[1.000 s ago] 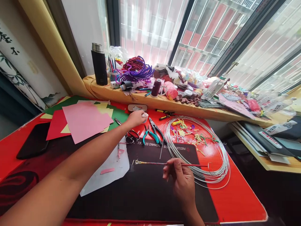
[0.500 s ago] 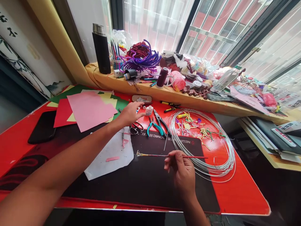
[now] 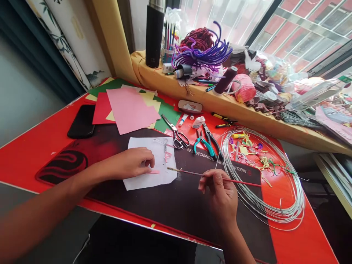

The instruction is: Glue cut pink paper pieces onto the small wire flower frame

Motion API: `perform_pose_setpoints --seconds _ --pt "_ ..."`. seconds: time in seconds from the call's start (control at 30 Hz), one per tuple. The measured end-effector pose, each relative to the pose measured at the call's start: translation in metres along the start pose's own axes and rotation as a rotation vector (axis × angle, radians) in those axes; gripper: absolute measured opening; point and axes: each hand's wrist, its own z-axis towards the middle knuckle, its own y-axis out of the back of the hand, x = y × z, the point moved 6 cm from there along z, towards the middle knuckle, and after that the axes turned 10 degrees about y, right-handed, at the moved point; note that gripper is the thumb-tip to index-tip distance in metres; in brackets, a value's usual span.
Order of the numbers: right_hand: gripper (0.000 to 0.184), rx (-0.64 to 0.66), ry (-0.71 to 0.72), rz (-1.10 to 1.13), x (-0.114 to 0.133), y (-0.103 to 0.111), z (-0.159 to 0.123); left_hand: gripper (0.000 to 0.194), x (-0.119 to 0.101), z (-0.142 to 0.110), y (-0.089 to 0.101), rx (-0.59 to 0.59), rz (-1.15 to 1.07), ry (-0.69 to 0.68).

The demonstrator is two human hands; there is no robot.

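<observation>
In my right hand (image 3: 221, 190) is a thin paintbrush (image 3: 189, 172) with a red handle, gripped between thumb and fingers, its bristles pointing left over the edge of a white sheet of paper (image 3: 148, 183). My left hand (image 3: 136, 161) is above that sheet, palm down, fingers curved and thumb apart from them. Its thumb tip is beside a small pink paper strip (image 3: 155, 172); whether they touch, I cannot tell. A pink folded strip (image 3: 167, 157) with thin wire also lies on the sheet.
Scissors (image 3: 177, 134), teal-handled pliers (image 3: 205, 145), a small glue bottle (image 3: 198, 122) and a coil of wire (image 3: 286, 211) lie beyond and right of the sheet. Coloured paper (image 3: 132, 110) and a black phone (image 3: 81, 123) are at the left. A crowded ledge (image 3: 247, 113) runs behind.
My left hand has come back from near the glue bottle to the white sheet, beside the pink strip. My right hand still holds the paintbrush. The camera view has turned left.
</observation>
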Motion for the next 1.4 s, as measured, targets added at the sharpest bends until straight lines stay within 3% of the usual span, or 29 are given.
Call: perform_pose_setpoints --seconds 0.47,0.97,1.13,1.4 --pt "0.034 0.173 0.209 -0.275 0.01 -0.048 -0.004 0.014 0.008 -0.005 -0.009 -0.034 0.022 -0.135" --pt "0.029 0.339 0.343 -0.391 0.012 -0.077 0.004 0.009 0.01 -0.004 -0.012 -0.019 0.004 -0.074" --pt "0.03 0.377 0.348 -0.448 0.01 -0.074 0.004 0.009 0.01 -0.005 -0.012 -0.009 0.012 -0.074" --pt "0.033 0.206 0.335 -0.44 0.017 -0.05 0.007 0.008 0.011 -0.004 -0.014 0.01 0.003 -0.066"
